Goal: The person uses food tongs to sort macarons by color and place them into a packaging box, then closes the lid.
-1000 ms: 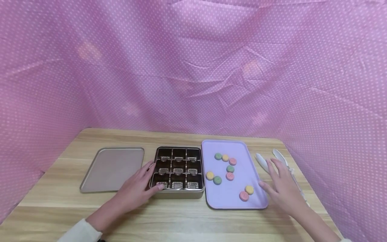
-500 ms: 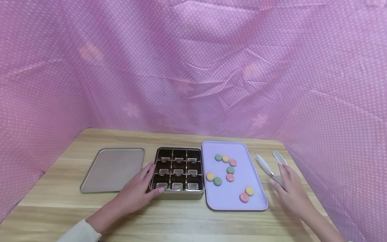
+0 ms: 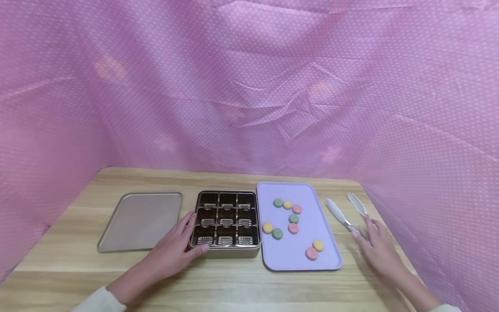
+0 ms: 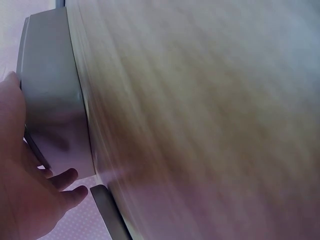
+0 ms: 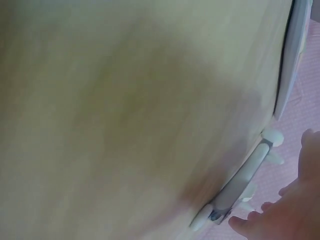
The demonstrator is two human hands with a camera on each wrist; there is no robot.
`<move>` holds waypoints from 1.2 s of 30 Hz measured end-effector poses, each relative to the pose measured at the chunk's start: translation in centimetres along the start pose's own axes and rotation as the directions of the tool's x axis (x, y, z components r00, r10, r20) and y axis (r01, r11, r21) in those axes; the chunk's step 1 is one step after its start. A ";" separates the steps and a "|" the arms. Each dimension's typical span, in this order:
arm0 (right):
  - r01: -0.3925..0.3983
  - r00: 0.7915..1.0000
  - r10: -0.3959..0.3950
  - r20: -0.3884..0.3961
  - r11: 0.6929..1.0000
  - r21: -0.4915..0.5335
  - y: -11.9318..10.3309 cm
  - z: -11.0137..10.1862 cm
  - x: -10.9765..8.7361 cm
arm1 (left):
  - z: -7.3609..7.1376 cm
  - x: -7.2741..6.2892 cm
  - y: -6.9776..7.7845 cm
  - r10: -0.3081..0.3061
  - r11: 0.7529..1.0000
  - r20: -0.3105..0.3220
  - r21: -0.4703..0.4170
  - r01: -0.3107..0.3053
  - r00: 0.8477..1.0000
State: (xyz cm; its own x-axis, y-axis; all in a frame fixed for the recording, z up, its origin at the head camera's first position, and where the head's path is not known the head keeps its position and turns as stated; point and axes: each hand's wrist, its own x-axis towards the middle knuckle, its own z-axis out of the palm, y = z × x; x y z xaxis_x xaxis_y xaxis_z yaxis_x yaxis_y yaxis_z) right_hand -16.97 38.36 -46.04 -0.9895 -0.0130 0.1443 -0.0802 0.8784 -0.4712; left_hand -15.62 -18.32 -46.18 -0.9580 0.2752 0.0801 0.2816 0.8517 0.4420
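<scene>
A dark bronze tin (image 3: 226,253) divided into several square compartments stands in the middle of the table. My left hand (image 3: 173,251) rests at its near left corner, thumb on the front rim and fingers along the left side. In the left wrist view the tin's side wall (image 4: 52,95) shows beside that hand. White-tipped tongs (image 3: 336,210) lie spread on the table at the right. Over their handle end hovers my right hand (image 3: 378,251), fingers loosely bent. The right wrist view shows a gap between this hand (image 5: 285,210) and the tongs (image 5: 242,180).
Between the tin and the tongs lies a lilac tray (image 3: 284,258) carrying several small round pieces in green, yellow and pink, such as a pink one (image 3: 311,253). A flat bronze lid (image 3: 142,221) lies left of the tin. Pink dotted cloth (image 3: 241,86) hangs around the table.
My right hand has moved right and closer to me, away from the tray's edge and over the tongs' handle. The left hand stays at the tin. The head view has shifted slightly.
</scene>
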 end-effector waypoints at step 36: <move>-0.030 0.997 0.015 -0.070 0.976 -0.216 2.6 0.9 0.8 | 0.0 0.0 -0.2 0.002 1.000 0.009 -0.009 -0.002 1.000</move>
State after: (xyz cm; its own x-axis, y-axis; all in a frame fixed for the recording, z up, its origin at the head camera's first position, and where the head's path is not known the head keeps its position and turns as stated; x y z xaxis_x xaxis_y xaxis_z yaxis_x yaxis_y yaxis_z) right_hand -18.04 40.20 -47.91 -0.9797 0.0337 0.1977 -0.0226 0.9609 -0.2759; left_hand -15.68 -18.47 -46.30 -0.9570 0.2807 0.0728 0.2827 0.8471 0.4500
